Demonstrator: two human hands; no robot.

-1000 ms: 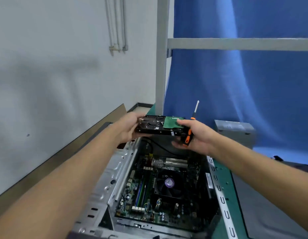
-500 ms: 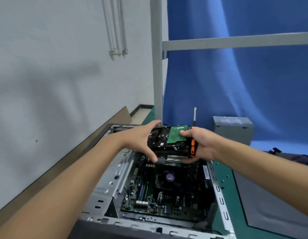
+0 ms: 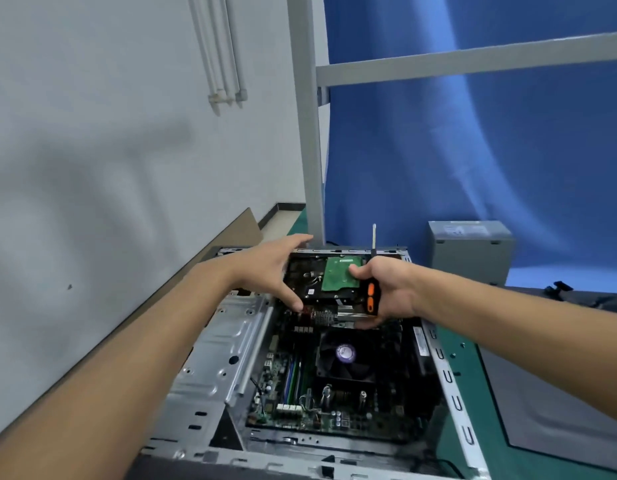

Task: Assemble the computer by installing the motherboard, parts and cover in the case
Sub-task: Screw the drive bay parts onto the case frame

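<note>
A pale wall (image 3: 92, 168) rises left of the case, and a blue curtain (image 3: 490, 150) hangs behind it, crossed by a grey frame (image 3: 309, 133) whose post stands at the case's far left corner.

The case (image 3: 210, 358) lies open, its opening facing up, on a green table (image 3: 454, 355). A grey sheet (image 3: 549, 410) lies flat on the table to the right of the case. A grey box (image 3: 469, 251) stands upright beyond the case's far right corner, apart from it.

The motherboard (image 3: 296, 393) sits on the floor of the case. A black fan (image 3: 345, 355) with a purple hub is mounted on it, about the middle of the case.

The drive (image 3: 334, 282) is held over the far end of the case, above the motherboard's far edge, green board up and tipped toward the viewer. Whether it touches the case cannot be told.

The left hand (image 3: 265, 268) grasps the drive's left end, fingers over the far edge and thumb on the near edge. The right hand (image 3: 393, 289) grasps the right end, thumb on the green board, fingers curled beneath.

The screwdriver (image 3: 370, 296) is clamped in the right hand against the drive's right end, its black and orange handle down and its shaft pointing up past the far wall of the case.
</note>
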